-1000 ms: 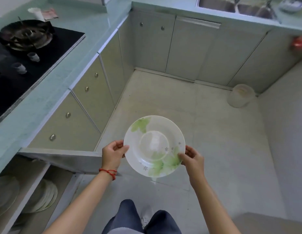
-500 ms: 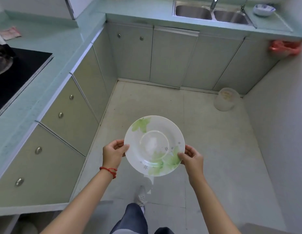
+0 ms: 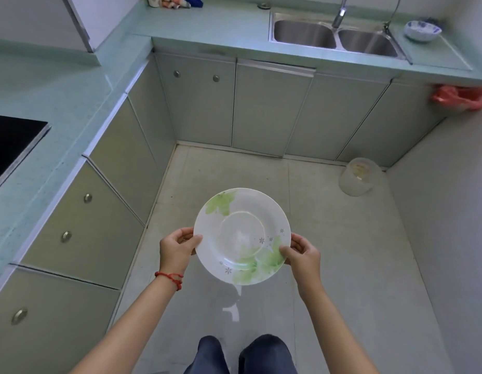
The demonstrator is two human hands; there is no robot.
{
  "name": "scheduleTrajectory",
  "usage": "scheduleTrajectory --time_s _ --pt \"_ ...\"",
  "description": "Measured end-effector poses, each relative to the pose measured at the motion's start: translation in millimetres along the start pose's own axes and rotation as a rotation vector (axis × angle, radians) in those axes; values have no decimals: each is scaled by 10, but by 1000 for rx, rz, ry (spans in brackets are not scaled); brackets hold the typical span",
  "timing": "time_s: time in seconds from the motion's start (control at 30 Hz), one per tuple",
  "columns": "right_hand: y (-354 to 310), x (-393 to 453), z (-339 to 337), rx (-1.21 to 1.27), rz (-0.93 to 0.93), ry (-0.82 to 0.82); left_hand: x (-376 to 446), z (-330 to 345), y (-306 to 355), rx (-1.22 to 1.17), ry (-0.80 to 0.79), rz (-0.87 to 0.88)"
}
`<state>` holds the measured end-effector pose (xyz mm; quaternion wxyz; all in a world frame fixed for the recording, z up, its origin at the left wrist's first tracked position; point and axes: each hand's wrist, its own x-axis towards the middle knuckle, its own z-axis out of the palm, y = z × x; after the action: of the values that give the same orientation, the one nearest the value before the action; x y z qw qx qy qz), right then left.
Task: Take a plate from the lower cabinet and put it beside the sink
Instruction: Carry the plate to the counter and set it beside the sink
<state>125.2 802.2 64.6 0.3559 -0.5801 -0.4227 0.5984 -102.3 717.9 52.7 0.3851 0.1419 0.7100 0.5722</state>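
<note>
A white plate with pale green leaf prints and small grey flowers is held out level over the floor, well short of the double steel sink and nearer the viewer than it. The left hand grips the plate's left rim, thumb on top and fingers curled beneath; a red string bracelet circles that wrist. The right hand clasps the opposite rim in the same way, so the plate hangs between the 2 hands and touches nothing else. The sink is set into a pale turquoise worktop, with a tap rising behind the divider of its 2 basins. Just to the right of the sink a blue-patterned bowl stands on the worktop. Below the sink run closed grey cabinet doors with round metal knobs. Down to the right of the sink, a red plastic bag hangs under the worktop edge, and a cloudy translucent container sits on the floor in the corner. Far to the left of the sink, a black hob lies in the worktop.
</note>
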Motion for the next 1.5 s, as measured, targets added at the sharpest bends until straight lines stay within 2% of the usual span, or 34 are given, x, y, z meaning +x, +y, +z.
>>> scheduleTrajectory --time_s 0.67,1.17,1.5 --pt "-1230 2544 230 -23 -54 -107 1860 1512 1005 -34 81 44" --pt "-2065 4475 1428 -21 -69 -70 4132 1934 1989 -33 33 71" --pt "-2527 5436 1996 10 -55 -44 5234 2208 2551 -29 19 75"
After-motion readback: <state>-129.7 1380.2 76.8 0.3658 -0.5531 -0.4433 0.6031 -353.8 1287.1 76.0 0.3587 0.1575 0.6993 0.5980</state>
